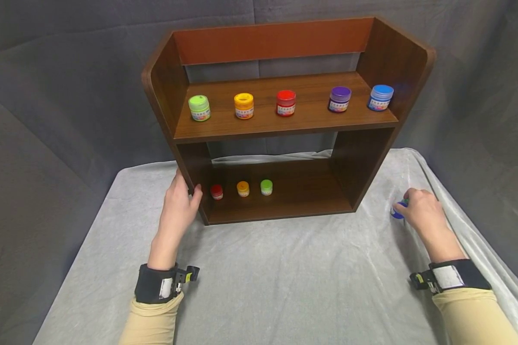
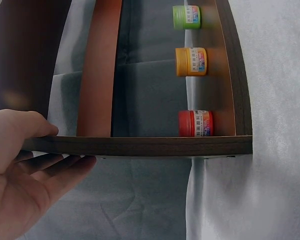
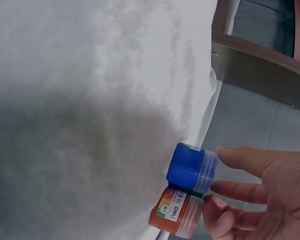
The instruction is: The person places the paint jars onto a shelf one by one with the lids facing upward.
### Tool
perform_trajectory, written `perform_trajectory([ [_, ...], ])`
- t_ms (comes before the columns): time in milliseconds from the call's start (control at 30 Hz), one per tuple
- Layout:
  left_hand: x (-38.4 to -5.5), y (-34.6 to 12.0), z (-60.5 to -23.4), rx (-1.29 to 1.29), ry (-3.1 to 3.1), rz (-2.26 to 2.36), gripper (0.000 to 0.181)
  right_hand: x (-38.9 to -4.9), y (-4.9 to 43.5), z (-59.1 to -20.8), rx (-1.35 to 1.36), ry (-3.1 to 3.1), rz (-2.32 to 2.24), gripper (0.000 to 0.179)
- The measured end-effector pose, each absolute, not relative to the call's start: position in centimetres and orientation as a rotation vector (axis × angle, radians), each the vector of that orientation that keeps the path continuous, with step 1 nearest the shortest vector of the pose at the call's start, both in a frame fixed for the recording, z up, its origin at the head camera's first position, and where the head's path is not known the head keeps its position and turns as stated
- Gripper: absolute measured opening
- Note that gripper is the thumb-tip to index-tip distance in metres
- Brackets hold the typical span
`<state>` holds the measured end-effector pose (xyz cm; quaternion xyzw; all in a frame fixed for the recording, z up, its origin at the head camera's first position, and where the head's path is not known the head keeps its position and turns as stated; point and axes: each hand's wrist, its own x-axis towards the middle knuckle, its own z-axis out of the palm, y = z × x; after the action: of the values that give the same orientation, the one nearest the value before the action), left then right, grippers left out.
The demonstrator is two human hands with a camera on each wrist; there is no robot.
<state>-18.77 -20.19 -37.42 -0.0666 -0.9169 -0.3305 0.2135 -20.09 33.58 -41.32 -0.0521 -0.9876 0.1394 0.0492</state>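
Note:
My left hand (image 1: pixel 179 206) grips the left side panel of a dark brown wooden shelf (image 1: pixel 280 211), thumb inside and fingers outside. In the left wrist view the thumb lies over the panel's edge. At the far right of the table, my right hand (image 1: pixel 423 211) pinches a blue paint jar (image 3: pixel 185 166) at its clear lid, between thumb and index finger. Beside that jar stands an orange-brown paint jar (image 3: pixel 171 211), close to the curled other fingers. A bit of green shows behind the two jars, mostly hidden by the hand.
On the lower board stand small red (image 1: pixel 217 192), orange (image 1: pixel 243 189) and green (image 1: pixel 266 187) jars, towards the left. The upper board holds several larger jars: green (image 1: pixel 199 108), yellow (image 1: pixel 243 106), red (image 1: pixel 286 103), purple (image 1: pixel 339 99) and blue (image 1: pixel 380 97). Grey cloth (image 1: pixel 267 282) covers the table.

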Motion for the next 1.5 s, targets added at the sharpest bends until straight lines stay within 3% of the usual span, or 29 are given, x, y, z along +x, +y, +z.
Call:
perform_trajectory([
  [367, -18.7, -20.2, -37.5, -0.193, -2.538, -0.915, 0.05, -20.1, 33.4, -42.0, -0.02, -2.934, 0.343, 0.026],
  [833, -18.7, -20.2, -37.3, -0.181, -2.555, -0.919, 0.051, -20.1, 33.4, -41.5, 0.014, -2.982, 0.353, 0.023],
  [1167, -18.8, -20.3, -37.3, -0.181, -2.569, -0.926, 0.05, -20.0, 33.1, -41.0, 0.077, -2.995, 0.412, 0.03],
  [1500, -18.8, -20.2, -37.4, -0.19, -2.548, -0.906, 0.051, -20.4, 32.5, -40.8, 0.342, -2.994, 0.515, 0.03],
])
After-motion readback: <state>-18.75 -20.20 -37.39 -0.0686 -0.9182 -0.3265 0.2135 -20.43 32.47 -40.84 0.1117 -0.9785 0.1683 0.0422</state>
